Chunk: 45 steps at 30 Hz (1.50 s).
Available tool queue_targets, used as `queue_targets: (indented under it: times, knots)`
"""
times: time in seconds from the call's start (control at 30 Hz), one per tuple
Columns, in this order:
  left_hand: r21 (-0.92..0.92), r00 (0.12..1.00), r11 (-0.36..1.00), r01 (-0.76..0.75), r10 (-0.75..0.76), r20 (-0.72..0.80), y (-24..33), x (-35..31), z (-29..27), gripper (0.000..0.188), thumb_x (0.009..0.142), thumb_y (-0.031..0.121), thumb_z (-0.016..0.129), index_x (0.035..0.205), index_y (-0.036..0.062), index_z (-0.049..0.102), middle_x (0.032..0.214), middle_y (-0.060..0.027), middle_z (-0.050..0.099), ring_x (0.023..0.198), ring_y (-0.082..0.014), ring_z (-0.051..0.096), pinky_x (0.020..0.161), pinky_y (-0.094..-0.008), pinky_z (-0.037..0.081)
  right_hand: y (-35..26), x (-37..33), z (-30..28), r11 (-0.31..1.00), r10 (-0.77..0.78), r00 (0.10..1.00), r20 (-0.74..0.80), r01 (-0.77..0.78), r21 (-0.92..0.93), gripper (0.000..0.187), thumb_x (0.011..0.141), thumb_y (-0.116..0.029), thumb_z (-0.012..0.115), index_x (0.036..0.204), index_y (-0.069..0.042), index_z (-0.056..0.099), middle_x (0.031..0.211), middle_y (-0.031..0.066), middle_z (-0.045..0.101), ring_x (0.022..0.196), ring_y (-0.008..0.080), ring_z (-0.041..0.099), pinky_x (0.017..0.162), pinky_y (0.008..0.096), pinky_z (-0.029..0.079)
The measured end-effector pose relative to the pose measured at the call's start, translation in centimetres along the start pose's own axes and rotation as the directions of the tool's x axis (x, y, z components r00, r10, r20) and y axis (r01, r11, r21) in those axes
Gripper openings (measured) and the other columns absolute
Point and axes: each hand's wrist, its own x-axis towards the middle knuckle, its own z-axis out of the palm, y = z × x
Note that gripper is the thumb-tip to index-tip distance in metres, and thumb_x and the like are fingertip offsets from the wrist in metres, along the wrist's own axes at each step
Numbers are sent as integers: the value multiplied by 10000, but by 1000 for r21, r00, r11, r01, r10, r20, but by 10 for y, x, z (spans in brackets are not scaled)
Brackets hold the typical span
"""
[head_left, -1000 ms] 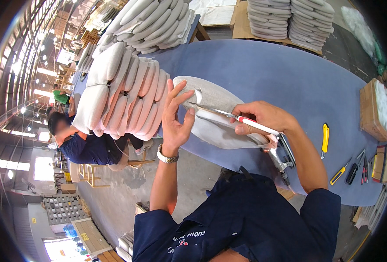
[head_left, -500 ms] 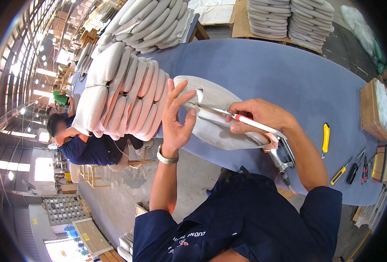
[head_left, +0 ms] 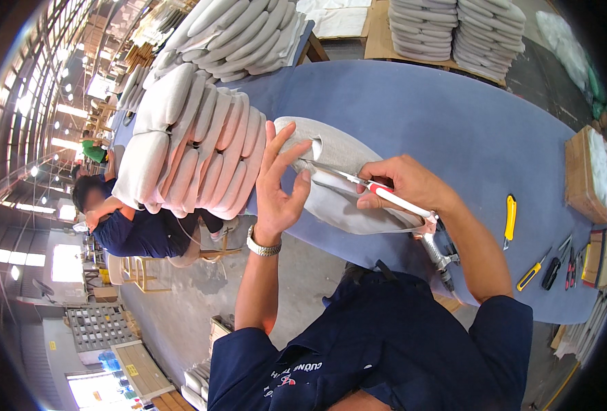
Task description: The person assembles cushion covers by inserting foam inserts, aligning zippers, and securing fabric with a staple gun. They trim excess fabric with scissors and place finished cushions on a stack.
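Observation:
A grey fabric-covered cushion (head_left: 344, 144) with a pale underside lies near the table's front edge. My right hand (head_left: 406, 185) is closed on slim long-nose pliers (head_left: 392, 195) with red and white handles. Their thin metal nose crosses the cushion toward my left hand (head_left: 281, 185). That hand is at the cushion's left end, fingers stretched and spread. Its thumb and forefinger stand apart on either side of the pliers' tip, the thumb by the fabric edge. Whether the tip grips anything is too small to tell. A metal air tool (head_left: 435, 255) lies partly hidden behind the cushion's right end.
Stacked grey cushions (head_left: 194, 147) stand close by my left hand. On the blue table (head_left: 440, 103) at right lie a yellow cutter (head_left: 510, 218), several screwdrivers (head_left: 551, 272) and a cardboard box (head_left: 584, 171). A co-worker (head_left: 135, 219) sits at left.
The pliers' handles and my right hand have shifted slightly, with the handles tilting a little lower. My left hand stays almost in place.

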Motion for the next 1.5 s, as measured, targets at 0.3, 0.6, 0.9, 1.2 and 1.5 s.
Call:
queue_targets:
  times: [0.3, 0.6, 0.9, 1.2, 1.5]
  knots:
    - [115, 1000, 993, -10, 13, -28, -3, -6, -7, 377, 826, 6, 733, 1189, 101, 761, 1635, -238, 380, 1572, -434, 231, 1248, -516, 243, 37, -60, 3, 884, 168, 984, -60, -124, 450, 523, 794, -269, 768, 1235, -3, 680, 802, 0, 621, 686, 92, 594, 609, 265, 506]
    - [-109, 990, 993, 34, -48, -130, -8, -9, -3, 92, 953, 40, 710, 1043, 60, 706, 1625, -203, 416, 1572, -389, 244, 1237, -469, 290, 253, -202, 2, 704, 279, 697, -660, -616, -354, 457, 866, -221, 803, 1247, -17, 655, 951, 197, 708, 852, 363, 682, 766, 463, 519]
    - [-393, 966, 903, 173, -233, -110, -1, -26, -17, 85, 1012, 99, 663, 1079, 47, 662, 1553, -213, 510, 1585, -348, 194, 1239, -474, 260, 186, -171, -19, 815, 414, 646, -641, -577, -55, 488, 910, -96, 735, 1374, 3, 616, 1274, 171, 709, 1157, 298, 693, 979, 382, 535]
    - [-15, 853, 967, 254, -231, -468, -5, -48, 14, 83, 917, 114, 748, 981, 61, 751, 1307, -148, 667, 1458, -390, 442, 1167, -500, 386, 25, -4, 48, 924, -245, 888, -389, 93, -370, 564, 822, -183, 810, 1350, -65, 649, 1405, 184, 619, 1275, 359, 596, 1099, 475, 448]
    - [-337, 189, 465, 819, -773, -606, -110, -220, 3, 180, 893, 155, 688, 987, 17, 755, 1172, -183, 706, 1152, -352, 661, 1017, -422, 503, 165, -69, 92, 809, 192, 808, -557, -451, -376, 656, 859, -333, 807, 1405, -43, 590, 1458, 271, 544, 1337, 386, 535, 1103, 477, 428]
